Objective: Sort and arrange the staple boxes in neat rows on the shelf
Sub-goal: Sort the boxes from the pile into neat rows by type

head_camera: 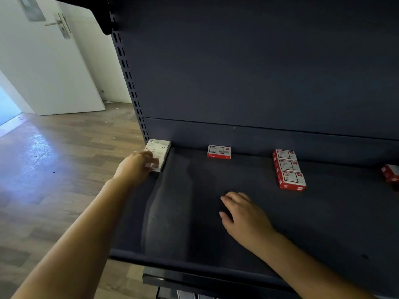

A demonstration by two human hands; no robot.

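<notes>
Right hand (244,214) lies nearest, palm down over the middle of the dark shelf (323,223), toward its front edge, fingers loosely spread and holding nothing; whether the palm touches the surface cannot be told.

Left hand (138,167) reaches to the shelf's back left corner, where its fingers curl round the nearest white box (157,166), gripping it at the front of a short row. Behind that box, two more white boxes (158,147) sit touching one another in a line running to the back wall, right against the left edge. They are pale, with a small red mark and the word STAPLES printed on top.

At the back edge, near the middle, a single red box (219,152) stands alone, white on top with a red band along its front face. Further right, three red boxes (288,169) form a tight row from the back wall toward the front, each touching the next, red on the sides with a white panel on top; the print is too small to read. At the right edge another red box (390,172) is partly cut off by the frame.
</notes>
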